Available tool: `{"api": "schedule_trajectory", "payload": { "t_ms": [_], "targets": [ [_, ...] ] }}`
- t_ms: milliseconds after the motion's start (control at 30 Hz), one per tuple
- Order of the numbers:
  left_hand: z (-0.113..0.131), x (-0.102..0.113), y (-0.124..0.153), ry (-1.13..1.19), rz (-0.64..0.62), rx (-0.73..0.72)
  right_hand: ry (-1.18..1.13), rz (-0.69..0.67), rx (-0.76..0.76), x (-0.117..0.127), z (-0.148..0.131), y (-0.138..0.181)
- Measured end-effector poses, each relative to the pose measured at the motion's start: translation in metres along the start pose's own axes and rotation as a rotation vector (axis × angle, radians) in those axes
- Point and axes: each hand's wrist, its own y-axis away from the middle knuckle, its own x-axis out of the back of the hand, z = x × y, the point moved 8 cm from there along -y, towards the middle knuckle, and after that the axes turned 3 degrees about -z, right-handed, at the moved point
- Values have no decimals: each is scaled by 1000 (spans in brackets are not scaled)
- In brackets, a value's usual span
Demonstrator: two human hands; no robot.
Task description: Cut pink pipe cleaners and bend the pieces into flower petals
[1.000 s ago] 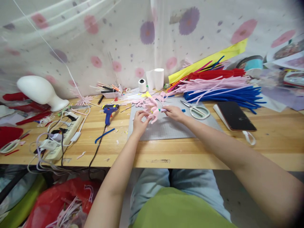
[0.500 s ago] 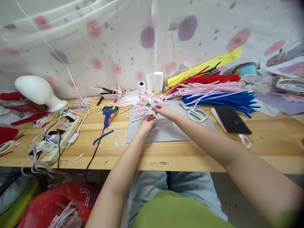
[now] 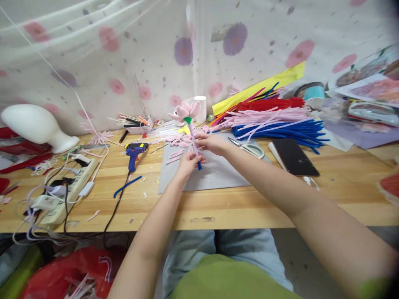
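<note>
No longer tipped away, the pink fuzzy-petalled flower (image 3: 188, 110) is standing nearly upright over the flat grey mat (image 3: 226, 175), exposing its lilac stem (image 3: 191, 133); the left hand (image 3: 188, 162) is pinching it low, the right hand (image 3: 213, 143) curling at mid-stem, its grip unclear.

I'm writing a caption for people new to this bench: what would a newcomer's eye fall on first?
Probably the pink flower, held nearly upright above the grey mat, its stem in the left hand with the right hand close by. Next might come the bright red, pink and blue fuzzy sticks heaped behind, to the right, then the white head-shaped form at far left.
</note>
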Motion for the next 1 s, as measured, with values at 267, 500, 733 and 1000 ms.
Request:
{"api": "schedule_trajectory", "payload": {
  "t_ms": [267, 500, 733, 1000],
  "targets": [
    [19, -6, -21, -217, -154, -19, 222, 153, 127, 25, -16, -3],
    [88, 18, -51, -107, 82, -281, 281, 89, 285, 23, -27, -11],
    [130, 50, -82, -97, 310, -455, 220, 285, 367, 38, -19, -17],
    [238, 131, -122, -152, 619, -777, 346, 448, 266, 84, 34, -3]
  ]
}}
